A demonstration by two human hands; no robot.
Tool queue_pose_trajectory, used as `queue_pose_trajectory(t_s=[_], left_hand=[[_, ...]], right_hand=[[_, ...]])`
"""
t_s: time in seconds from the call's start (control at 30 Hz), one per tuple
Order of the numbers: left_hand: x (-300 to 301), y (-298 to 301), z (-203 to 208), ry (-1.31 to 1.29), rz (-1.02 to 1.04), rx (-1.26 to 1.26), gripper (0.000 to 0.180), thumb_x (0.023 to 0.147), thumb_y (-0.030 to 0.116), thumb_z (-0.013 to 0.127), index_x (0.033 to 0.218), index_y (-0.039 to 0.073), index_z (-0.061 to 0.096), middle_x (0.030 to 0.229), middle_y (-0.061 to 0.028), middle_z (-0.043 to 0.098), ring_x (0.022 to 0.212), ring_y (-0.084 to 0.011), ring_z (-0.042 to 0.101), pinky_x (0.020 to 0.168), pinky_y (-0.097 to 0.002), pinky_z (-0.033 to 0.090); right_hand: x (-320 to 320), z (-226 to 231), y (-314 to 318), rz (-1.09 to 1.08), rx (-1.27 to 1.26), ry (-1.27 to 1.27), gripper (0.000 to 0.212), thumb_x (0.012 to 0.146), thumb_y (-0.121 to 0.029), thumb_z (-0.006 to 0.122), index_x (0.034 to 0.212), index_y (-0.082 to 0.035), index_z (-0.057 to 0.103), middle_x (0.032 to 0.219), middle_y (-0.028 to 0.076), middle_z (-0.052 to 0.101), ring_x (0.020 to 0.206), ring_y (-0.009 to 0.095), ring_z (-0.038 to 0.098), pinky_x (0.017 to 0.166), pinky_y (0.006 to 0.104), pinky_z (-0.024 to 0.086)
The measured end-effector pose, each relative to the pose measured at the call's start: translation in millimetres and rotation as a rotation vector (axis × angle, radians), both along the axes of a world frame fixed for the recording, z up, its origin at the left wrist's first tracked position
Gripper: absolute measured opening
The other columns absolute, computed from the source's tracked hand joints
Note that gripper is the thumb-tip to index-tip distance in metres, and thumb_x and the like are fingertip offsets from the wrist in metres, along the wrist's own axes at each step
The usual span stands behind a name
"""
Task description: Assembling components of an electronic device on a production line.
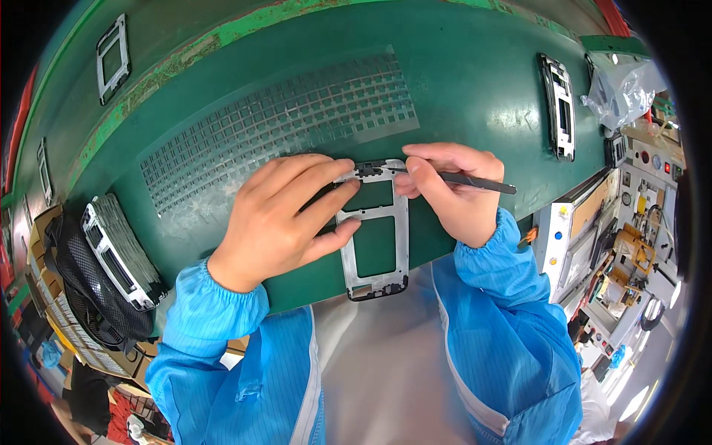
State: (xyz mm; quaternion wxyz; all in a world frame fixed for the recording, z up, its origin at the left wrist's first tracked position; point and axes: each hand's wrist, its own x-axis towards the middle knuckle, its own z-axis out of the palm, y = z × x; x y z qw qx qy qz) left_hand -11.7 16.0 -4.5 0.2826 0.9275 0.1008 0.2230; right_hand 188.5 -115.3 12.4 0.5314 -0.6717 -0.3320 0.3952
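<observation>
A silver and black phone middle frame (401, 237) lies in front of me, its lower end reaching over the table's near edge. My left hand (285, 211) rests along its left side, the fingertips pressing on its upper part. In my right hand (456, 185) I pinch dark tweezers (478, 182), whose tips meet the black top section of the frame. Whether the tips hold a small piece is too fine to make out. Just beyond my hands lies a clear sheet (282, 119) with rows of small dark rectangular pieces.
A stack of similar frames (122, 252) stands at the left beside a black mesh bag (81, 274). Another small stack (558, 107) is at the right, near a clear plastic bag (623, 93). One frame (113, 59) lies past the green rail (200, 48).
</observation>
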Motion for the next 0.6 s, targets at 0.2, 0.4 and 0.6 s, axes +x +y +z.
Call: queue_pose_trajectory(t_s=[0.2, 0.4, 0.6], left_hand=[[-0.6, 0.8, 0.2, 0.001, -0.002, -0.003, 0.041, 0.062, 0.018, 0.085, 0.100, 0.007, 0.075, 0.116, -0.0088, 0.070, 0.101, -0.0292, 0.068, 0.078, -0.0390, 0.055], [-0.2, 1.2, -0.5, -0.004, -0.001, -0.008, 0.041, 0.062, 0.018, 0.085, 0.100, 0.008, 0.075, 0.115, -0.0087, 0.070, 0.101, -0.0291, 0.068, 0.078, -0.0388, 0.055], [0.2, 1.1, -0.1, -0.001, 0.001, -0.005, 0.041, 0.062, 0.018, 0.085, 0.100, 0.008, 0.075, 0.115, -0.0084, 0.070, 0.100, -0.0288, 0.068, 0.078, -0.0387, 0.055]], right_hand=[[0.4, -0.7, 0.3, 0.026, 0.000, -0.023, 0.016, 0.088, 0.003, 0.070, 0.103, 0.008, 0.071, 0.083, 0.016, 0.075, 0.076, 0.019, 0.074, 0.070, 0.0293, 0.062], [1.1, -2.1, 0.5, 0.043, 0.016, -0.054, 0.016, 0.088, 0.003, 0.071, 0.103, 0.007, 0.071, 0.083, 0.015, 0.075, 0.076, 0.018, 0.074, 0.070, 0.0293, 0.061], [2.1, -2.2, 0.3, 0.049, 0.021, -0.064, 0.016, 0.087, 0.004, 0.071, 0.103, 0.007, 0.071, 0.082, 0.015, 0.075, 0.076, 0.018, 0.074, 0.069, 0.0292, 0.061]])
